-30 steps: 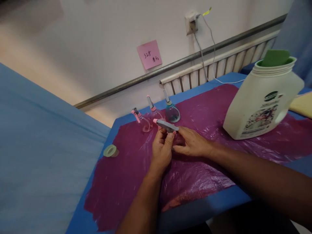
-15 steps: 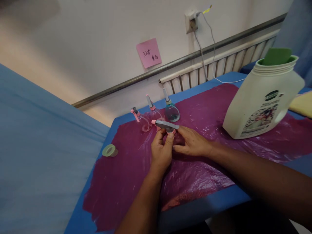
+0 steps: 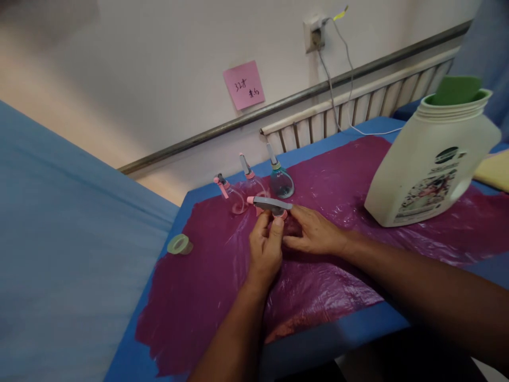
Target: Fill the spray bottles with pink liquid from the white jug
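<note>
Between my two hands stands a spray bottle (image 3: pixel 272 204) with a grey trigger head, a pink nozzle tip and a pink collar. My left hand (image 3: pixel 267 246) grips it at the collar, thumb on the near side. My right hand (image 3: pixel 314 231) wraps the bottle's body from the right; its clear body is mostly hidden by the fingers. Just behind are two clear spray bottles with pink collars, one on the left (image 3: pixel 237 203) and one in the middle (image 3: pixel 256 185), and a teal spray bottle (image 3: pixel 281 183) to their right.
A large cream jug (image 3: pixel 421 170) with a green scoop (image 3: pixel 457 90) in its mouth stands at right. A pale green cap or funnel (image 3: pixel 178 244) lies at left. Purple plastic sheeting (image 3: pixel 191 302) covers the blue surface. A blue curtain (image 3: pixel 71 239) hangs at left; a cable (image 3: pixel 350 95) trails behind.
Almost nothing differs; both hands keep the same hold on the spray bottle. The view has shifted very slightly.
</note>
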### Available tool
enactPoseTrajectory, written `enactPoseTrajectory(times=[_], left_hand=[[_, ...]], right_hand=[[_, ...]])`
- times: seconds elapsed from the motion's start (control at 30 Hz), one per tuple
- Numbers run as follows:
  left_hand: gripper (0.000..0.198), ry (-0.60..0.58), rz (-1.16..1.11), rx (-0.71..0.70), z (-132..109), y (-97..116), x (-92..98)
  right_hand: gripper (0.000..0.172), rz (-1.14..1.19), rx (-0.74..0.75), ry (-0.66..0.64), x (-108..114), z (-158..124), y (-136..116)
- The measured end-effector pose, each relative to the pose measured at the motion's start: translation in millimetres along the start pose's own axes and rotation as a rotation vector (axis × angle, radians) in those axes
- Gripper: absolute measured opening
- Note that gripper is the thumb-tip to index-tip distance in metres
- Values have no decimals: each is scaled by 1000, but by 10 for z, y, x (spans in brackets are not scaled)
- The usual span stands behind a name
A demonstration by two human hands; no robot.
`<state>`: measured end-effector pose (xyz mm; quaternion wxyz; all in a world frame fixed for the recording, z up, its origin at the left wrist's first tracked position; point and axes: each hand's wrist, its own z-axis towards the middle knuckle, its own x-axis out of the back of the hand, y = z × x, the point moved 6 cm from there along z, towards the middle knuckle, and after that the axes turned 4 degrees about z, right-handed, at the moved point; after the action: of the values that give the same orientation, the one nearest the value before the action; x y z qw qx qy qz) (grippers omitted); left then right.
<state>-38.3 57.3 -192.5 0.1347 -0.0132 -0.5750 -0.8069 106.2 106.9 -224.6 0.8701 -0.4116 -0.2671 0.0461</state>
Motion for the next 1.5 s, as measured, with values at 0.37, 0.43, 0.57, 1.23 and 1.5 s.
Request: enactPoseTrajectory(times=[0.37,0.43,0.57,1.23,1.5], left_hand=[[37,59,-73,56,33,-125,1],[39,82,-78,72,35,-151,-7],[42,59,-90,62,18,-103,-9],[40,11,-105,33,-5,-14,-2],[41,83,-150,98,19,-111,1]], right_hand=[[59,-24,-14,-8,0,-15,18],[58,-26,-13,-2,5,-13,4],[60,-11,-14,-4,6,-7,-8],[60,8,2,7,1,-9,9],[65,25,14,-1,-6,-3,24]])
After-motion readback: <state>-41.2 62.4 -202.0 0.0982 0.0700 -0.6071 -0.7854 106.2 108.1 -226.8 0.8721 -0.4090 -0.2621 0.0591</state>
